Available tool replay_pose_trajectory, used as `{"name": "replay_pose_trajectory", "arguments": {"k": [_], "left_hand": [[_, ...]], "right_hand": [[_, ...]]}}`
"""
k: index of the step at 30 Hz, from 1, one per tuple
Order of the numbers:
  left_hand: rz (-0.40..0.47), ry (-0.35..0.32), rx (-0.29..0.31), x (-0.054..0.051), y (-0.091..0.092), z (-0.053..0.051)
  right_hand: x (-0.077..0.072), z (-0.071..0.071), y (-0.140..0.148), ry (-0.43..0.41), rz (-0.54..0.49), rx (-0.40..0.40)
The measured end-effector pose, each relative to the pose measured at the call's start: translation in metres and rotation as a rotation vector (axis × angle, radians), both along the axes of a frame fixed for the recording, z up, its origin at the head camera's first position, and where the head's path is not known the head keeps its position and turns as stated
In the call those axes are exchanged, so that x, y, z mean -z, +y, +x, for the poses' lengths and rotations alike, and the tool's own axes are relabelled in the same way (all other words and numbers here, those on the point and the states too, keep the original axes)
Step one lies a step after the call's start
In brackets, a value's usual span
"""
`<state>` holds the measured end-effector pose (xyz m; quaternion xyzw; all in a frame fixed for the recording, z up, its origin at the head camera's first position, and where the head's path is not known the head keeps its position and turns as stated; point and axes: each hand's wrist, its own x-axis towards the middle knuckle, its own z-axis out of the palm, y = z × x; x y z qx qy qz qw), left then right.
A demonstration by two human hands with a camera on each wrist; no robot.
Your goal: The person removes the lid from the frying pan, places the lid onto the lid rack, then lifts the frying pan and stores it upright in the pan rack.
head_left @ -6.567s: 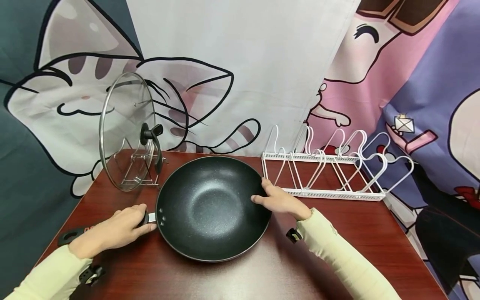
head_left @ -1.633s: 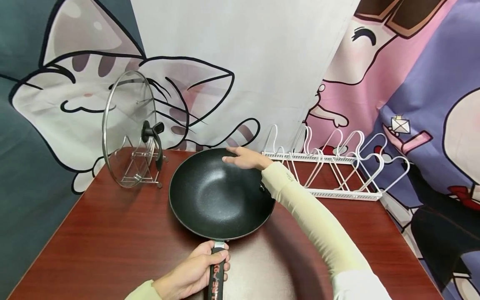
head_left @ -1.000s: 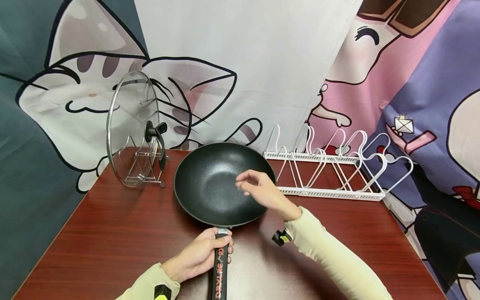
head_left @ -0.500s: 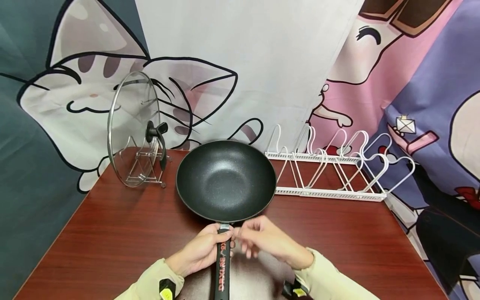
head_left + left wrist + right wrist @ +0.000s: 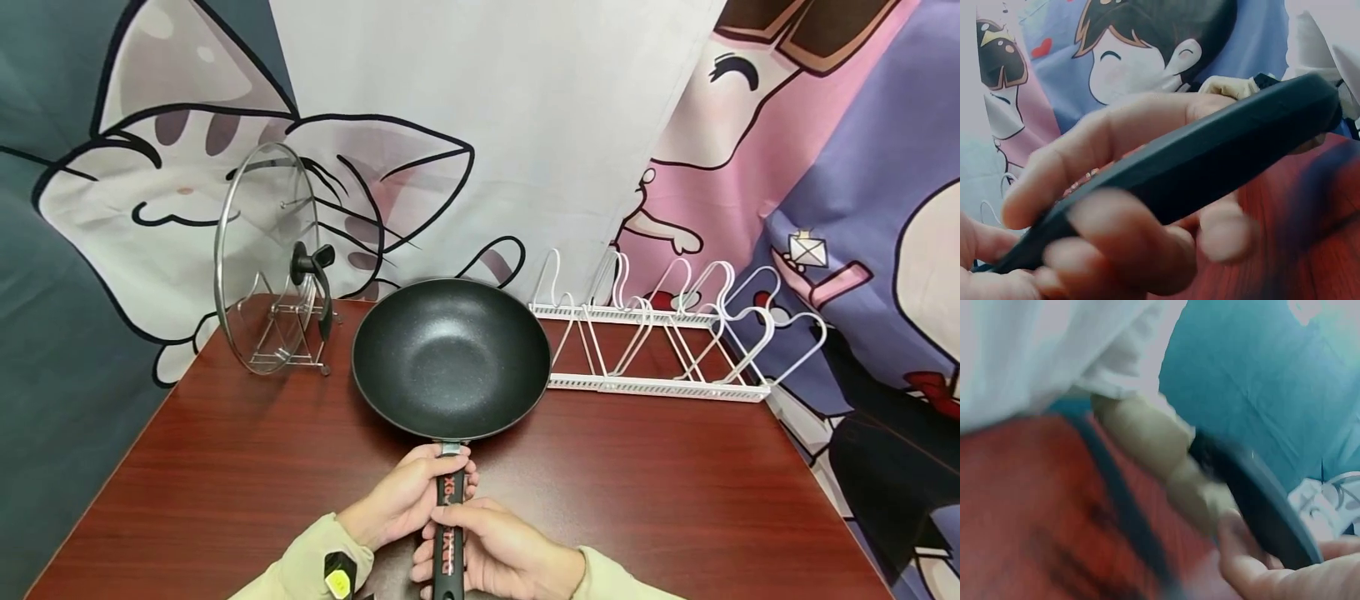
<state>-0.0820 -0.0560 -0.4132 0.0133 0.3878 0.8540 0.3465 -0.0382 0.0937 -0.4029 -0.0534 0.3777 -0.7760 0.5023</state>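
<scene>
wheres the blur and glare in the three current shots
Head view: mostly sharp, soft sheen inside the wok, pale shine on the tabletop; left wrist view: fingers beneath the handle blurred; right wrist view: tabletop smeared, pale cloth at upper left soft and washed out.

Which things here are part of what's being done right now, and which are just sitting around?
In use:
- black wok
- its handle, gripped by left hand and right hand

Untouched, apparently just standing by:
- glass lid, on edge in a wire stand
- white wire rack
</scene>
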Motion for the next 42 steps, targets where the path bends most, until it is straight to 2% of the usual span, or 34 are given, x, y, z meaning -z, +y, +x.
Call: {"name": "replay_pose_trajectory", "arguments": {"k": [3, 12, 18, 24, 28, 37, 42], "left_hand": [[0.024, -0.011, 0.016, 0.004, 0.001, -0.002], [0.056, -0.059, 0.074, 0.013, 0.008, -0.009], [0.047, -0.067, 0.082, 0.015, 0.012, -0.01], [0.114, -0.09, 0.109, 0.014, 0.013, -0.011], [0.129, -0.089, 0.11, 0.012, 0.012, -0.011], [0.079, -0.09, 0.067, 0.012, 0.013, -0.009], [0.096, -0.099, 0.086, 0.011, 0.012, -0.01]], "right_hand": [[-0.003, 0.004, -0.005, -0.064, -0.03, 0.018], [-0.006, 0.011, -0.017, -0.19, 0.041, 0.09], [-0.006, 0.012, -0.024, -0.183, 0.068, 0.134], [-0.005, 0.012, -0.029, -0.189, 0.075, 0.137], [-0.005, 0.013, -0.031, -0.176, 0.083, 0.15], [-0.004, 0.014, -0.035, -0.162, 0.091, 0.178], [-0.004, 0.015, -0.038, -0.134, 0.122, 0.22]]}}
